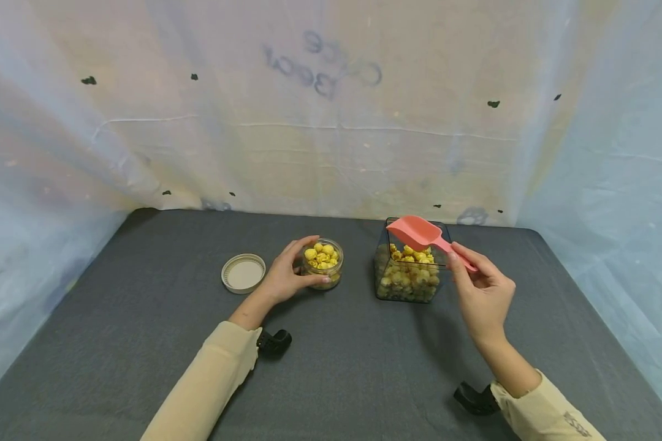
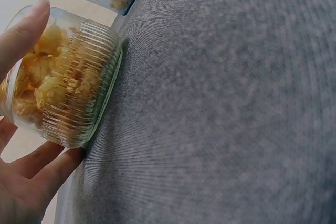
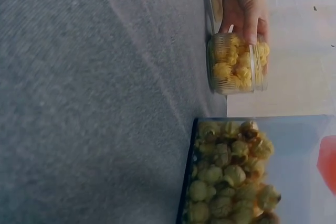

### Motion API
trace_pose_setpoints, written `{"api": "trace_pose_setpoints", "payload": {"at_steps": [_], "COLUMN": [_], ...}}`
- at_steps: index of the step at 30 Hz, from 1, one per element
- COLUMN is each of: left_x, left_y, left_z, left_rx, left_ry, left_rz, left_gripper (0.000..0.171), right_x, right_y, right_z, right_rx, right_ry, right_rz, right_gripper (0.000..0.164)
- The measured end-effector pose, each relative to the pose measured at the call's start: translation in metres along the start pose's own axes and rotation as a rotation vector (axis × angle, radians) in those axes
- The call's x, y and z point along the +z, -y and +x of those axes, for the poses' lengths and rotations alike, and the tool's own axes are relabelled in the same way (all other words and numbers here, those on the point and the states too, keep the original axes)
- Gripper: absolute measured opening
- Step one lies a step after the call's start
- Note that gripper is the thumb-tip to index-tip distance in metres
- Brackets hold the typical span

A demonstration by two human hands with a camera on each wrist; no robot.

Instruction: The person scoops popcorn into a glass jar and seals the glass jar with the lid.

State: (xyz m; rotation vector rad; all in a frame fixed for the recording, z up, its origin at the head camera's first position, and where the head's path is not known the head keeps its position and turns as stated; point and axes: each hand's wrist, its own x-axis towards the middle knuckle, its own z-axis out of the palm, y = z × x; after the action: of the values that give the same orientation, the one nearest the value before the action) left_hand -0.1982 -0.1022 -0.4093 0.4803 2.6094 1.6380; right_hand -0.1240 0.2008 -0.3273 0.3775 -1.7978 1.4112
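A small ribbed glass jar [image 1: 323, 262] filled with yellow popcorn stands on the table. My left hand [image 1: 283, 274] grips it from the left side, thumb and fingers around it; in the left wrist view the jar [image 2: 68, 77] shows its ribbed wall. My right hand [image 1: 482, 294] holds a pink scoop [image 1: 417, 233] by its handle, its bowl above a clear square container [image 1: 405, 291] part filled with popcorn. Whether the scoop's bowl carries anything cannot be seen. In the right wrist view only a bit of the scoop [image 3: 328, 163] shows at the edge.
A round jar lid [image 1: 244, 273] lies on the dark grey table [image 1: 342, 380], left of the jar. Behind the table hangs a whitish plastic sheet [image 1: 331, 165], with more sheeting at both sides. The container stands near the table's back edge.
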Motion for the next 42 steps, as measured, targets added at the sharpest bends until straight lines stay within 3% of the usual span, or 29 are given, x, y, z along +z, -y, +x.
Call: {"api": "trace_pose_setpoints", "payload": {"at_steps": [12,23,30,34,42], "left_x": [-0.001,0.0,0.0,0.0,0.0], "left_y": [-0.001,0.0,0.001,0.001,-0.001], "left_z": [0.0,0.0,0.0,0.0,-0.001], "left_rx": [0.008,0.005,0.009,0.011,0.0], "left_ry": [0.006,0.004,0.003,0.002,0.002], "left_rz": [-0.01,-0.007,-0.009,-0.01,-0.01], "left_gripper": [0.083,0.083,0.083,0.083,0.083], "right_x": [-0.013,-0.016,-0.018,-0.014,-0.021], "right_y": [-0.035,-0.039,-0.042,-0.028,-0.047], "right_z": [-0.008,-0.012,-0.009,-0.006,-0.005], "right_rx": [0.016,0.016,0.007,-0.006,-0.015], "right_ry": [0.007,0.069,0.086,0.095,0.137], "right_rz": [-0.054,-0.175,-0.196,-0.226,-0.277], "right_gripper": [0.017,0.019,0.018,0.018,0.019]}}
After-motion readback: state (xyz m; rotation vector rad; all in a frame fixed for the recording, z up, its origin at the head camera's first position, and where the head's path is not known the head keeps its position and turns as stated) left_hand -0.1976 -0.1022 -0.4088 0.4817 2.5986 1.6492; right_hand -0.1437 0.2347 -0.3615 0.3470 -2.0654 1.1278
